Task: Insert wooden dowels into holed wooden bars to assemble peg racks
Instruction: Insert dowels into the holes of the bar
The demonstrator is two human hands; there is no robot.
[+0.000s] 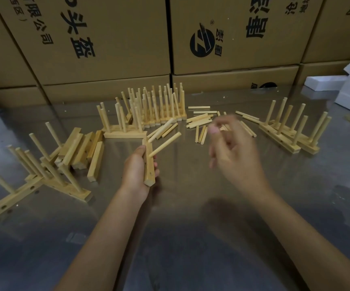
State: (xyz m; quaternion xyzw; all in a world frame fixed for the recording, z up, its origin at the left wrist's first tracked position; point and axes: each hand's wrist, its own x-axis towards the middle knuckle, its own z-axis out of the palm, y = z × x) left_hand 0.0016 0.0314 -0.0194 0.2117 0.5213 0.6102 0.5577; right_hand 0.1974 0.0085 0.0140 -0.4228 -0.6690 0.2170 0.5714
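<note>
My left hand (137, 168) grips a holed wooden bar (149, 164), held nearly upright above the table. Two dowels stick out of the bar to the upper right; the nearer dowel (165, 143) is the longer in view. My right hand (231, 148) is blurred, hovering over the pile of loose dowels (201, 120) with fingers curled; I cannot make out whether it holds a dowel. A heap of bare bars (83, 152) lies to the left of my left hand.
Finished peg racks stand at the back centre (159, 106), at the right (291, 131) and at the near left (43, 175). Cardboard boxes (107, 38) wall off the back. White foam pieces (348, 85) sit at the far right. The metal tabletop (191, 227) lies below my forearms.
</note>
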